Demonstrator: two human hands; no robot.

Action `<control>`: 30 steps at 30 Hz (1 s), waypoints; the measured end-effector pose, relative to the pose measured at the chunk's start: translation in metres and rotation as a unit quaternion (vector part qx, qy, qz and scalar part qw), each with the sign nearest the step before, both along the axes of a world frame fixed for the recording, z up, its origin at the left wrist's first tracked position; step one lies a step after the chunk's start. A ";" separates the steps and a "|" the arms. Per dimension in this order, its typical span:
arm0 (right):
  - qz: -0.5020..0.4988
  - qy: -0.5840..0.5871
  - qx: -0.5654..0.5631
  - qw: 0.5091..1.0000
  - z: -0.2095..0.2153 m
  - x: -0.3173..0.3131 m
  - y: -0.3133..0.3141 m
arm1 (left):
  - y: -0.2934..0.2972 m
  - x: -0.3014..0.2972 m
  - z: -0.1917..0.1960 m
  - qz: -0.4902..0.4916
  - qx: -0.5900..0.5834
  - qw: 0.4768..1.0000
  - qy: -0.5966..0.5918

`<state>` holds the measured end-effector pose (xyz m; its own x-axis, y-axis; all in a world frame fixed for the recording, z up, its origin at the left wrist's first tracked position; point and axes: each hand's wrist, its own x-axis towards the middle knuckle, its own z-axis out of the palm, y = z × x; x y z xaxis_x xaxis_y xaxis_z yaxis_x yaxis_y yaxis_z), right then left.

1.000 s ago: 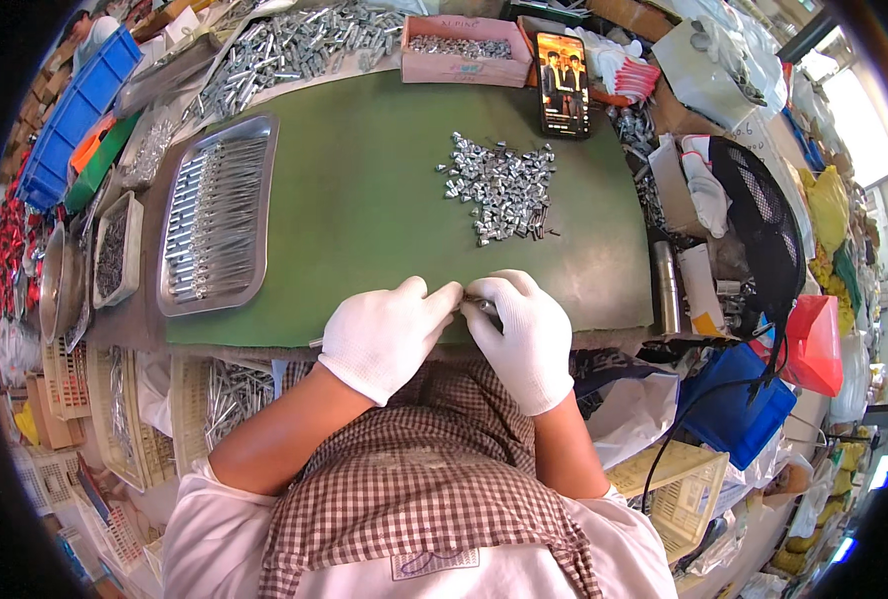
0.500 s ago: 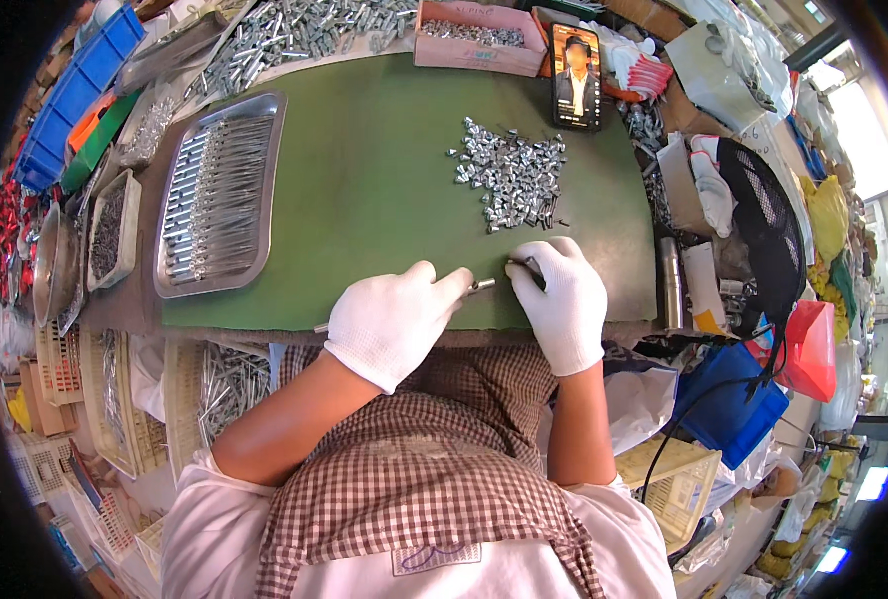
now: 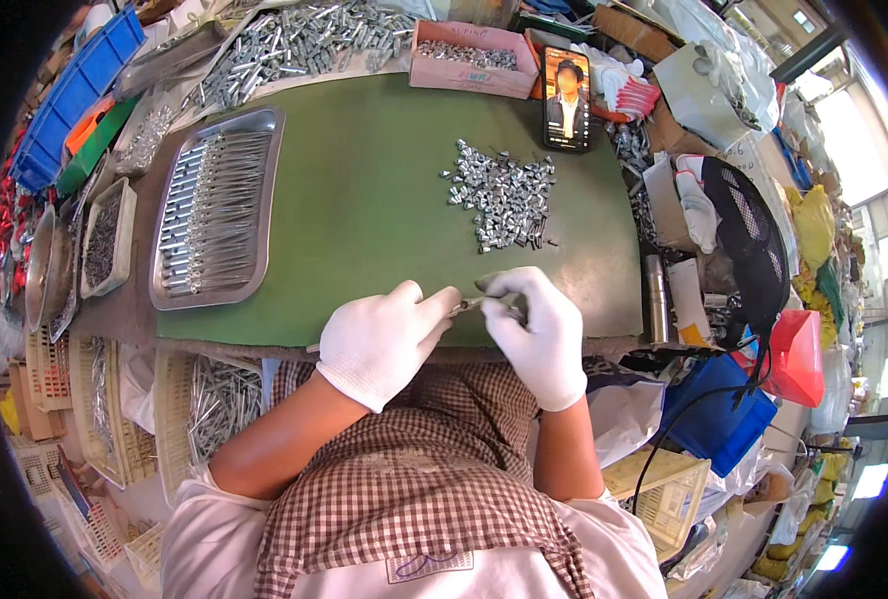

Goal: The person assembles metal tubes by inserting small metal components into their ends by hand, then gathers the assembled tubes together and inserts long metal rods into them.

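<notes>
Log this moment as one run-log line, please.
left hand: white glove, pinching thin metal pin | right hand: white glove, pinching same pin | pile of small silver metal parts: on green mat

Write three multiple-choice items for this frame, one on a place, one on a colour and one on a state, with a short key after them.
1. Where does the pile of small metal parts lie on the green mat?
A. Inside the metal tray
B. Loose on the mat, beyond the hands, near the phone
C. In the pink box

2. What colour are the gloves on the left hand and right hand?
A. White
B. Blue
C. Black

3. How do the hands stand?
A. Both flat on the mat, holding nothing
B. One raised to the phone
C. Fingertips brought together on a thin metal piece

Key: 1 B, the pile sits bare on the mat below the phone, right of the metal tray. 2 A, both gloves are white. 3 C, the piece shows between the fingertips of both hands.
</notes>
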<state>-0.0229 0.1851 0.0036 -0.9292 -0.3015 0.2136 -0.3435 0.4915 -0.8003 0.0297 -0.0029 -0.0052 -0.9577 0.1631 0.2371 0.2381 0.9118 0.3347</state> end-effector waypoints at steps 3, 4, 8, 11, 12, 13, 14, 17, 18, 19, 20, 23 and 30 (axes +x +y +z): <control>-0.042 -0.067 -0.162 0.984 -0.001 0.000 0.007 | 0.000 0.002 0.006 0.011 0.012 1.000 0.003; -0.072 -0.126 -0.239 0.960 0.002 0.001 0.006 | 0.000 0.003 0.008 0.018 0.018 1.000 0.009; -0.056 -0.226 -0.185 0.955 0.006 0.000 0.008 | 0.001 0.002 0.009 0.031 0.060 0.997 0.032; -0.046 -0.250 -0.202 0.946 0.009 0.004 0.005 | 0.004 0.002 0.008 0.019 0.126 0.989 0.069; -0.044 -0.262 -0.211 0.941 0.008 0.004 0.005 | 0.004 0.002 0.008 0.018 0.151 0.987 0.052; -0.035 -0.268 -0.237 0.933 0.014 0.005 0.004 | 0.005 0.002 0.009 0.017 0.176 0.984 0.035; -0.036 -0.270 -0.235 0.933 0.016 0.005 0.005 | 0.006 0.002 0.012 0.018 0.177 0.983 0.033; -0.039 -0.235 -0.226 0.945 0.019 0.001 0.006 | 0.007 0.001 0.017 0.017 0.229 0.972 -0.054; -0.037 -0.237 -0.224 0.945 0.019 0.001 0.006 | 0.007 0.000 0.014 0.008 0.259 0.963 -0.069; -0.043 -0.236 -0.223 0.945 0.020 0.002 0.005 | 0.007 0.000 0.011 -0.001 0.288 0.954 -0.084; -0.050 -0.233 -0.222 0.945 0.021 0.001 0.006 | 0.007 0.000 0.009 0.000 0.290 0.953 -0.084; -0.048 -0.241 -0.228 0.942 0.021 0.000 0.006 | 0.008 -0.001 0.003 -0.021 0.365 0.925 -0.107; -0.048 -0.261 -0.257 0.929 0.018 -0.002 0.008 | 0.012 -0.002 0.004 -0.022 0.503 0.820 -0.272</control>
